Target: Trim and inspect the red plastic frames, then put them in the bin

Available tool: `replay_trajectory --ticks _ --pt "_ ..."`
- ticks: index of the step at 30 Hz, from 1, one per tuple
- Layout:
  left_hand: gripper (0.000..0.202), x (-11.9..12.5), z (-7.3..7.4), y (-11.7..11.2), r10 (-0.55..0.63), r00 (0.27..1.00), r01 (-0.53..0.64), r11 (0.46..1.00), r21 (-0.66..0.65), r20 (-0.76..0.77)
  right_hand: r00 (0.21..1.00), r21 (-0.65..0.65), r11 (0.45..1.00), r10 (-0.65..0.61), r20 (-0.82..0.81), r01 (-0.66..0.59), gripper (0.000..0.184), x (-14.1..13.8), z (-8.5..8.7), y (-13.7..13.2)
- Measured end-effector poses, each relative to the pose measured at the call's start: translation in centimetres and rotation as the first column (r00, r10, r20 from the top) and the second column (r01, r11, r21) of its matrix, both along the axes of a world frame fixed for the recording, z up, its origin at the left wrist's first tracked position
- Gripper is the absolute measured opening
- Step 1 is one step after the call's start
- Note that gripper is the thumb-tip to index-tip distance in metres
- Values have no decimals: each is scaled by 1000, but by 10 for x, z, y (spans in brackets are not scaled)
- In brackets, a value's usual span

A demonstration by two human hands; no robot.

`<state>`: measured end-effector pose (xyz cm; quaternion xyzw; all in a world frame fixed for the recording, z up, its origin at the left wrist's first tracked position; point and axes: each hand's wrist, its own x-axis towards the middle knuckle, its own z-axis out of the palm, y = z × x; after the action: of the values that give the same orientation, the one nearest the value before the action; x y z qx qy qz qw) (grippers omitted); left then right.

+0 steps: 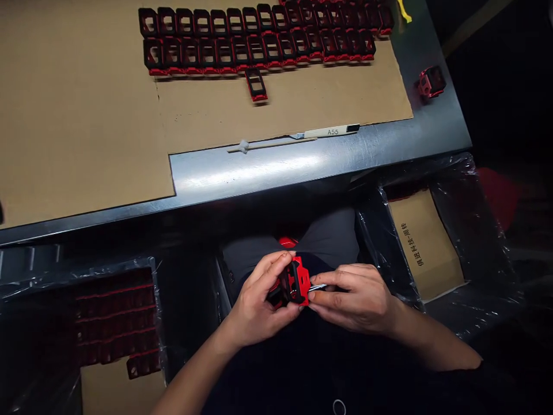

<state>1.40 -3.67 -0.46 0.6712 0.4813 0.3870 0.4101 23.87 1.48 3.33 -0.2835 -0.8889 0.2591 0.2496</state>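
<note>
Over my lap, my left hand point(259, 302) is closed around a small red and black plastic part point(294, 282). My right hand point(352, 298) pinches a thin metal tool point(317, 286) whose tip touches the part's right side. Another red piece point(287, 242) shows just above the hands on my lap. On the cardboard sheet point(86, 115) at the far side of the table stand two rows of several like parts point(259, 37), with one more part point(256, 85) lying alone below them.
A knife marked A55 point(330, 132) and a cotton swab point(259, 145) lie near the metal table edge point(259, 173). One red part point(431, 82) sits at the table's right end. A plastic-lined box with stacked parts point(114, 317) stands left; a lined cardboard box point(425, 245) stands right.
</note>
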Motion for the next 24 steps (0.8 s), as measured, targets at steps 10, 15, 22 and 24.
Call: replay_trajectory --ticks 10,15,22,24 --pt "81 -4 -3 -2 -56 998 56 998 -17 4 998 -11 999 48 34 -47 10 -2 2 0" --pt "79 -6 -2 -3 -65 998 65 998 -13 7 993 -1 995 104 61 -104 11 -2 7 4" --pt "74 -3 -6 -5 22 995 -17 998 -60 96 991 29 991 129 27 -130 10 -3 7 -1" --pt "73 -2 -11 -9 81 973 -56 991 -121 216 994 12 995 101 -45 -100 9 -4 4 5"
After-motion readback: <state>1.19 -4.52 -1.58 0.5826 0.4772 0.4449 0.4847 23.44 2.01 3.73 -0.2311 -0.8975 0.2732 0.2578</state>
